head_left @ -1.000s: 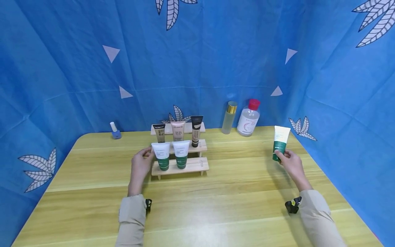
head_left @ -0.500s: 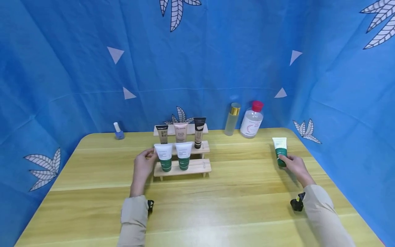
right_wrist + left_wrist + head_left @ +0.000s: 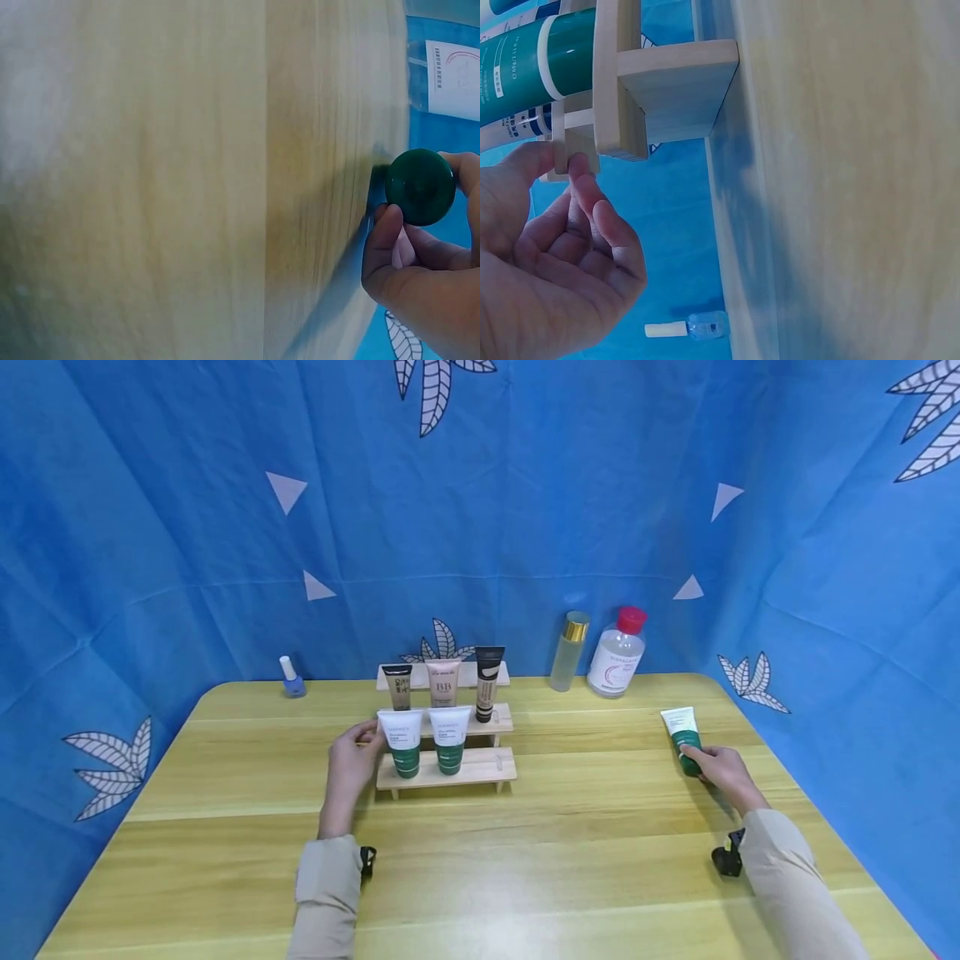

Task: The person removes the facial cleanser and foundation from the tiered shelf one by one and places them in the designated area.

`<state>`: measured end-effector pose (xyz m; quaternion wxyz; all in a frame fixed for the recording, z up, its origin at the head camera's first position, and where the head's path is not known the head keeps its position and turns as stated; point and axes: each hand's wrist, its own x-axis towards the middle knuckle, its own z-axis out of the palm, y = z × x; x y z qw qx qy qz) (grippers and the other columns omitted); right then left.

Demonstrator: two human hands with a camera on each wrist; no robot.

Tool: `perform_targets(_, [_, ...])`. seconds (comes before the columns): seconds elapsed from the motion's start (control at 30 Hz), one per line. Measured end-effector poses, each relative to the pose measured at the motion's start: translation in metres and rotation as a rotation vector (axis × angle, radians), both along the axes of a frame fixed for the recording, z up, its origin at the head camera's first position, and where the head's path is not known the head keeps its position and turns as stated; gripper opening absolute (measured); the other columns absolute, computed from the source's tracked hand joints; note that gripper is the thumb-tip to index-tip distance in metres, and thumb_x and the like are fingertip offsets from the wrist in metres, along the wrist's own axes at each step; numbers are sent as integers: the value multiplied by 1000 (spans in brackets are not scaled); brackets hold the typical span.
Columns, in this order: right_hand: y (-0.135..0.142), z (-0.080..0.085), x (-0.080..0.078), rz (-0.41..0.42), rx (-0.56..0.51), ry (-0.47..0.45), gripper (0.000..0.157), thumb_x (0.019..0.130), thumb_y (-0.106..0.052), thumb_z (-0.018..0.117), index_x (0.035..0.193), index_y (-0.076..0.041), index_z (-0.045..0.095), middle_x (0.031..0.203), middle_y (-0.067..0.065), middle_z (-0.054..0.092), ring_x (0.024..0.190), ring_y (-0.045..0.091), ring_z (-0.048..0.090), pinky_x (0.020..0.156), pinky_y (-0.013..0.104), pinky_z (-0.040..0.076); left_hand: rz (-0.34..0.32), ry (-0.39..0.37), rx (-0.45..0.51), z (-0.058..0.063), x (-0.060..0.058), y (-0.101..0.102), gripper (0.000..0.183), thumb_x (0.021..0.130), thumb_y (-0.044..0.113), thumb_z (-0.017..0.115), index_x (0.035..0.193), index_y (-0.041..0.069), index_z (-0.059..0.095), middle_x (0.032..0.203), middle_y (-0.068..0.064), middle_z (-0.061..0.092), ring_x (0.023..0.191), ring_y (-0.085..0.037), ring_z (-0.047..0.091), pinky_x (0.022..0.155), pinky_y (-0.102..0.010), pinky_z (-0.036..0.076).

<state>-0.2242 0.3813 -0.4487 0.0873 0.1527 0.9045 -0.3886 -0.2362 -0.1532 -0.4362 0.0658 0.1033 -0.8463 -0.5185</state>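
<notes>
My right grip (image 3: 723, 770) pinches a white-and-green squeeze tube (image 3: 680, 731) by its green lower end, tilted, near the right edge of the yellowish wooden bench (image 3: 562, 835); whether the tube touches the bench I cannot tell. My left grip (image 3: 352, 758) pinches the left side of a pale wooden tiered stand (image 3: 491, 766) between thumb and finger. On its lowest step two more white-and-green tubes (image 3: 405, 745) stand side by side, caps down. Behind them, a beige tube with a black top (image 3: 400, 689), a pink tube (image 3: 443, 685) and a slim black-and-beige tube (image 3: 488, 685) stand in a row. A gold-capped frosted bottle (image 3: 567, 656) and a red-capped clear bottle (image 3: 617, 662) stand at the back, between stand and held tube.
</notes>
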Motion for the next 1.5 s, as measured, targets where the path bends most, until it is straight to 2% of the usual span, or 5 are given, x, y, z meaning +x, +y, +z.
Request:
perform_targets(0.17, [4, -2, 0, -10, 6, -7, 79, 97, -49, 39, 136, 20, 32, 121, 34, 48, 94, 29, 55, 78, 36, 47, -1, -7, 0, 0, 1, 1, 40, 96, 25, 56, 129, 2, 57, 110, -19, 62, 88, -25, 56, 64, -24, 43])
perform_targets(0.27, [8, -3, 1, -14, 22, 0, 80, 97, -49, 38, 136, 21, 30, 127, 37, 44, 102, 37, 54, 83, 42, 47, 2, -19, -1, -1, 1, 2, 40, 97, 26, 56, 129, 3, 56, 110, -18, 62, 87, -24, 55, 64, -24, 42])
perform_targets(0.53, [13, -4, 4, -45, 46, 16, 78, 97, -47, 40, 134, 21, 33, 128, 39, 42, 107, 43, 50, 81, 42, 47, 3, -33, 6, -2, 0, 1, 40, 97, 26, 56, 130, 3, 56, 112, -18, 61, 88, -24, 55, 65, -24, 42])
perform_targets(0.87, [15, -2, 6, -81, -11, 25, 76, 98, -45, 36, 141, 17, 22, 140, 39, 28, 118, 48, 44, 95, 52, 41, 0, -28, 7, -1, -1, 0, 41, 97, 26, 56, 130, 3, 56, 112, -18, 61, 88, -24, 55, 66, -25, 42])
perform_targets(1.5, [14, -4, 2, -77, 37, 38, 73, 100, -41, 37, 141, 18, 20, 136, 41, 32, 120, 50, 40, 97, 55, 37, 12, -65, 42, 1, 0, -1, 42, 97, 27, 55, 133, 5, 54, 117, -18, 59, 99, -27, 54, 74, -29, 44])
